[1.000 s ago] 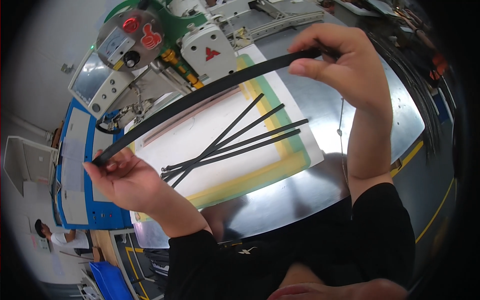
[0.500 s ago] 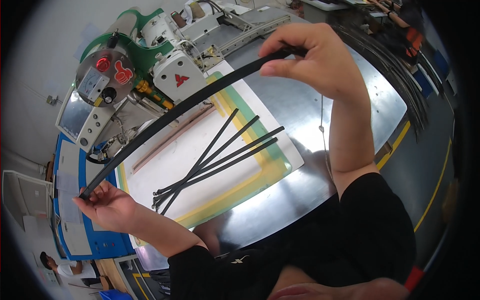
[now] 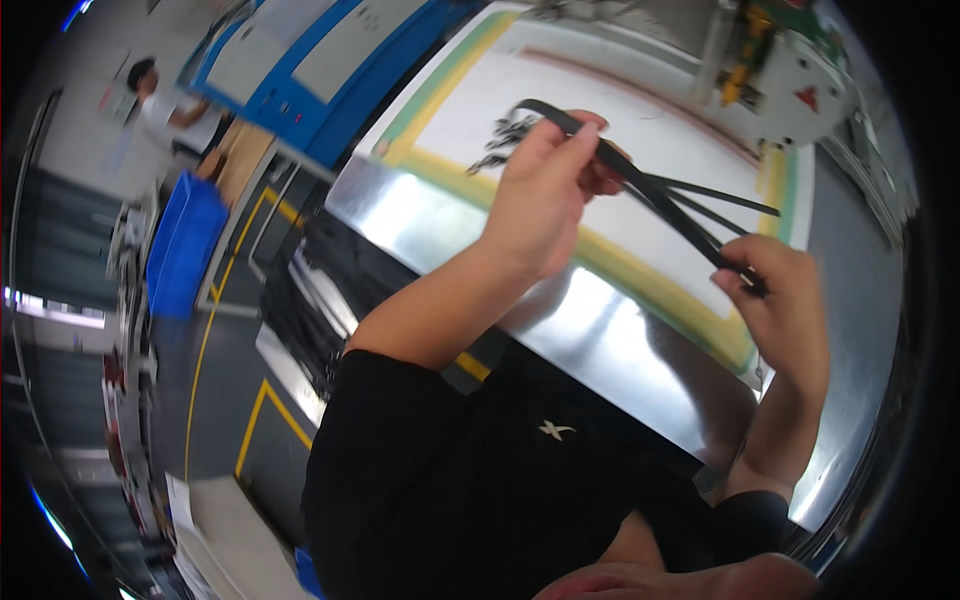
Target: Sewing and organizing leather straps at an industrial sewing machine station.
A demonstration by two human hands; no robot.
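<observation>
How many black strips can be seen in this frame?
3, maybe more. One black strip is held between the left hand and the right hand. Two loose strips lie on the white mat; the hands may hide others.

One held strip, two hands

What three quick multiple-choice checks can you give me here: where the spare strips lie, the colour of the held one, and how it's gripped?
1. The loose strips lie:
A) on the white mat
B) in a blue bin
C) on the floor

2. The held strip is:
A) red
B) black
C) white

3. The held strip is:
A) lying free
B) in one hand only
C) pinched by the left hand and the right hand

Key: 1 A, they rest on the mat behind the hands. 2 B, it is dark throughout. 3 C, each hand grips one end.
</observation>
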